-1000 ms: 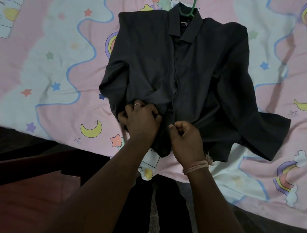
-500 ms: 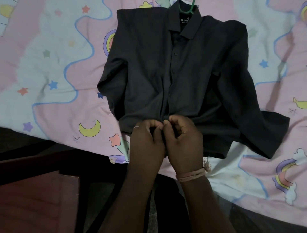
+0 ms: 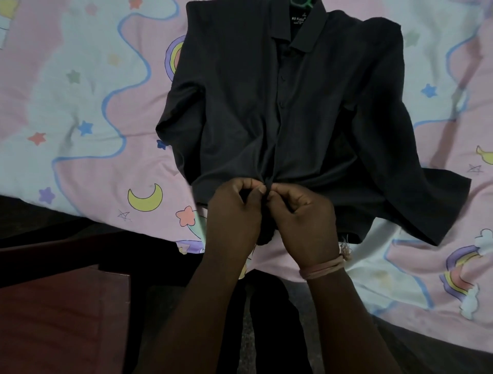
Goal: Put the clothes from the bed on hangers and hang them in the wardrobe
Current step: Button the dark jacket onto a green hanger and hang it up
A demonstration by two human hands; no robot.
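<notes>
So the dark shirt (image 3: 266, 106) is lying flat, front up, on the bed, collar at the far end and hem near me. A green hanger (image 3: 301, 3) is already inside it; only a bit of it pokes out above the collar at the far edge of view.

What's changed: a second ago my hands were apart, left one bunched in the fabric left of the placket and right one just hovering beside it. Half a second ago they came together low on the front, and now they're still there, maybe a touch higher. My left hand (image 3: 234, 213) and right hand (image 3: 301, 213) are knuckle to knuckle, fingertips of both pinching the front edges at the placket near the hem. Looks to me like I'm doing up one of the lower buttons, though I can't actually see the button under my fingers. The ones further up seem already closed.

So I reckon this shirt is nearly ready to go in the wardrobe, once this button's sorted.

Readable stuff: the neck label (image 3: 299, 19) says "NO FUSS" in white; the smaller line under it is too tiny to make out.

Around it: the bedsheet (image 3: 80, 93) is pink and pale blue with stars, moons and rainbows, and there's reddish-brown wooden furniture (image 3: 58, 315) at near left.
</notes>
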